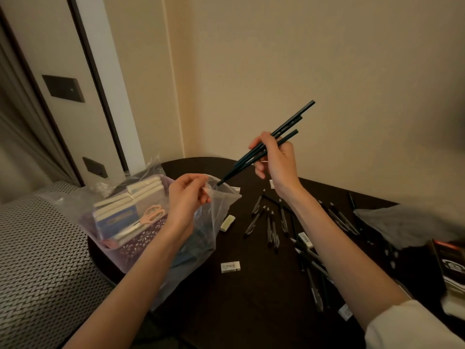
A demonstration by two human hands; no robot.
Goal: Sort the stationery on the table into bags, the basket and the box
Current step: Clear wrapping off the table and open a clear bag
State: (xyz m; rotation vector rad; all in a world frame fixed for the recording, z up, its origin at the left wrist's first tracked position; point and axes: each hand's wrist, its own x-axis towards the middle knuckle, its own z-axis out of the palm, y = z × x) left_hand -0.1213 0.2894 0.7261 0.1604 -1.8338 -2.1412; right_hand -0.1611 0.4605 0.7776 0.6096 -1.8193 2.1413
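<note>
A bundle of dark pencils [266, 144], at least 3, sits just right of the frame's centre, held in the air above the table [251, 298]. Their long axis runs diagonally: the lower ends point down toward the lower left, at the mouth of a clear plastic bag [216, 217], and the upper ends rise toward the upper right. The right hand [275, 159] pinches them near the middle, fingers curled round the shafts. The left hand [187, 197] pinches the bag's rim and lifts it, so the mouth gapes just below the pencil ends.

The step in hand looks like bagging the pencils. The next move probably calls for sliding them along their own axis into the opening while the rim stays lifted.

Left of the bag stands a purple basket [141, 241] with scissors [151, 214] and boxes. Pens [273, 227] and erasers [230, 267] lie scattered lower right.
</note>
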